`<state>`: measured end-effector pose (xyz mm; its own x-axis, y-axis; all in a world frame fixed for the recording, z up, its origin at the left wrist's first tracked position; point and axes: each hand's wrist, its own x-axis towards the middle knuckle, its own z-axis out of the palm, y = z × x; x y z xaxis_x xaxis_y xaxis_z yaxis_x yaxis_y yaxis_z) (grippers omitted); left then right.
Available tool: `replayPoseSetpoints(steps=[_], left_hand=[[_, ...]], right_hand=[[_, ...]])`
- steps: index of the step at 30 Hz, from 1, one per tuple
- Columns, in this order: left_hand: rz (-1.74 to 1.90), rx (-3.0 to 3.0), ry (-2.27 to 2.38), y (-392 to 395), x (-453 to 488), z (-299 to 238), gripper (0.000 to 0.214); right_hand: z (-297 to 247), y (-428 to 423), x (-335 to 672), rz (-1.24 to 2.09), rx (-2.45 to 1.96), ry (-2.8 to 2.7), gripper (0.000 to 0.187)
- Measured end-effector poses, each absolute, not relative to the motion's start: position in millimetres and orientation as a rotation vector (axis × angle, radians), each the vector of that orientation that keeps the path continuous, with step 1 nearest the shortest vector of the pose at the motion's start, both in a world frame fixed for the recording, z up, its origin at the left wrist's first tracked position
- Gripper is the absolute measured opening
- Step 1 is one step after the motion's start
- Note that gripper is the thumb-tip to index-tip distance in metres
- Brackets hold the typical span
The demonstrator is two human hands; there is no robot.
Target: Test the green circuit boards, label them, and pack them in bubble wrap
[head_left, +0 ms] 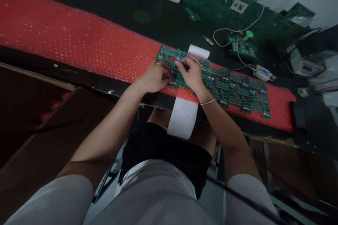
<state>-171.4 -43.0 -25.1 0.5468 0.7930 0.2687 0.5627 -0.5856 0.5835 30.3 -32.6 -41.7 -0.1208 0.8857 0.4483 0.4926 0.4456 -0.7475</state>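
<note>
head camera view: the left hand (157,76) and right hand (192,73) are resting, fingers bent, over green circuit boards (232,86) lying on red bubble wrap (100,38); i cannot tell whether either is grasping anything. coloured wires (195,59) are touching the right. the boards are probably being light, stiff and fragile, suiting an edge hold. a label strip (182,124) is carrying unreadably small print; a white sign (239,6) is showing dark, unclear chinese-looking characters.

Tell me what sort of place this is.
Probably an electronics assembly workbench: green circuit boards lie on red bubble wrap, a strip of printed white labels hangs over the edge, and a cabled device sits nearby.
</note>
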Motion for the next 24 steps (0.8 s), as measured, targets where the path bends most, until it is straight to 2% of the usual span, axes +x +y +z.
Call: replayPoseSetpoints(steps=[14,19,24], left_hand=[[0.786,2.357,1.308,-57.6,-163.6,-31.2,0.014],[0.953,2.396,1.303,-92.6,-171.6,-28.3,0.027],[0.885,2.566,1.216,-114.2,-172.9,-38.0,0.032]], right_hand=[[-41.2,-34.2,29.2,0.512,-1.186,-1.748,0.051],[-39.5,-34.7,28.5,0.559,-1.182,-1.705,0.049],[-27.4,-29.5,28.7,0.635,-1.114,-1.791,0.040]])
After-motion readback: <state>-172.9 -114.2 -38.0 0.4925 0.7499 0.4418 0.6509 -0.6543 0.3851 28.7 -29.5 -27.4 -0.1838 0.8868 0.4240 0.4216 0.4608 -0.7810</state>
